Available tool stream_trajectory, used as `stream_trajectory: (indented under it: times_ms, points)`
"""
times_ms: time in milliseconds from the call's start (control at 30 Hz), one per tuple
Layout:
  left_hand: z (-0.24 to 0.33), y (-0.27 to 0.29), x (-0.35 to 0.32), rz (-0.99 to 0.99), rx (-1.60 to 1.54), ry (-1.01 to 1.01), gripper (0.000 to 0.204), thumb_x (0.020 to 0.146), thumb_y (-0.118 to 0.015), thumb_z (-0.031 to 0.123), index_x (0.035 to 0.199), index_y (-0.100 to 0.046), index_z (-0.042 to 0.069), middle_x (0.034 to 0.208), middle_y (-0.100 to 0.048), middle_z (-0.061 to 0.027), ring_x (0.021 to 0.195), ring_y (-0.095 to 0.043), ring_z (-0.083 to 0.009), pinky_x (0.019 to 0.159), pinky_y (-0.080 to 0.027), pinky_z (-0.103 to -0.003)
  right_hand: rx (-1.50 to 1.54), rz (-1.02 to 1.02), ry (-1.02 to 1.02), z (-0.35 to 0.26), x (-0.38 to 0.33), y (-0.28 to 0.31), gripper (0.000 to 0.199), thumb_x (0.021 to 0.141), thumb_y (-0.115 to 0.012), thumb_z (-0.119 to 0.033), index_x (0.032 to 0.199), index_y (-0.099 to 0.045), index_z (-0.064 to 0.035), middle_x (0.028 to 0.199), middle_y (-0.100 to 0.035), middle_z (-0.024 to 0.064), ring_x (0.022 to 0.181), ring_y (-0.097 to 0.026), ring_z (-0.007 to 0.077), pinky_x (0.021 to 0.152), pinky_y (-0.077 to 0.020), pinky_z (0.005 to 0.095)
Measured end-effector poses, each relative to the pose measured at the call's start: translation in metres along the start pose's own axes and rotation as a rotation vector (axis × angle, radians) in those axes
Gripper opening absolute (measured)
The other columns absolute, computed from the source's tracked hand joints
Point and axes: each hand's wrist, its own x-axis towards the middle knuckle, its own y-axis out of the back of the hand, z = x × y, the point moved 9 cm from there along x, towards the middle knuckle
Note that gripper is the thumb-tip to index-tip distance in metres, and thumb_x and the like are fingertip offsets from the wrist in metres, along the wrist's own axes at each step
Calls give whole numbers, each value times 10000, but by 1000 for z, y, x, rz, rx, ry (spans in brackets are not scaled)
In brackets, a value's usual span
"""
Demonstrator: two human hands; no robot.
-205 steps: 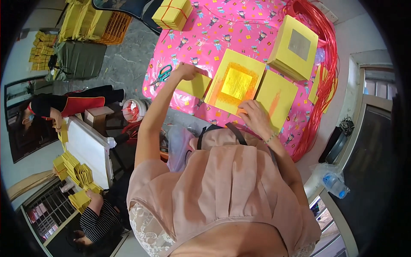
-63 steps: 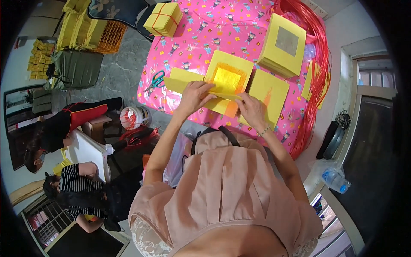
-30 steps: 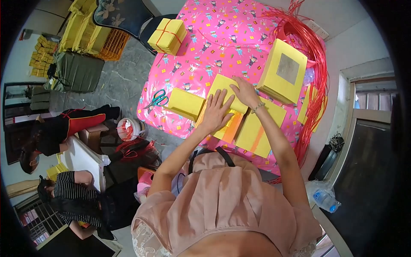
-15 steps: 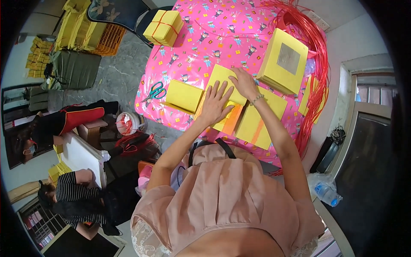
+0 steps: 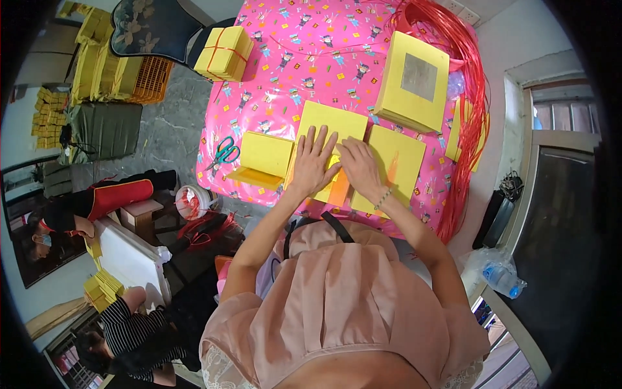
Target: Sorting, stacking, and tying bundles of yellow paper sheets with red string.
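Both my hands lie on a yellow paper sheet on the pink table. My left hand rests flat on its left part, fingers spread and pointing away from me. My right hand lies on its right edge, fingers stretched out, holding nothing I can see. An orange strip shows on the paper between my hands. Right of my right hand is another yellow sheet with an orange streak. Beside my left hand sits a folded yellow paper piece, its near flap bent up.
Green-handled scissors lie at the table's left. A stack of yellow paper with a silver square and a red-tied bundle stand farther back. Red plastic strands hang along the right edge. Two people sit at a white table at left.
My right hand has come nearer to me, from the sheet's far right corner down along its right edge. My left hand stays flat on the paper. The whole view has shifted slightly.
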Motion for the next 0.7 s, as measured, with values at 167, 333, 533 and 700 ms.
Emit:
stream_trajectory:
  times_ms: [167, 333, 533, 700]
  points:
    - [2, 3, 1, -19, -25, 7, 758, 877, -543, 502, 1499, -286, 153, 1552, -223, -164, 1430, -156, -413, 1136, -163, -550, -33, -66, 36, 3, -17, -13, 496, 847, -577, -102, 1318, -480, 20, 1361, -466, 183, 1327, -383, 339, 1124, -303, 451]
    - [2, 2, 1, -23, -24, 16, 749, 872, -530, 472, 1501, -282, 151, 1552, -223, -166, 1431, -150, -418, 1139, -156, -551, 35, -202, 13, 4, -22, -18, 652, 858, -610, -213, 1425, -362, -6, 1491, -335, 177, 1408, -264, 342, 1163, -210, 470]
    - [0, -1, 0, -31, -22, 24, 746, 866, -516, 457, 1502, -280, 148, 1552, -222, -171, 1430, -148, -425, 1141, -153, -551, 51, -262, 3, 0, -24, -18, 796, 833, -646, -378, 1484, -292, -87, 1540, -271, 125, 1440, -196, 319, 1161, -140, 532]
    - [-2, -3, -1, -38, -37, 33, 760, 858, -523, 467, 1503, -278, 147, 1549, -225, -179, 1428, -150, -430, 1140, -154, -555, 11, -305, 4, 3, -24, -21, 811, 842, -621, -451, 1489, -285, -96, 1549, -262, 94, 1444, -193, 296, 1157, -108, 565]
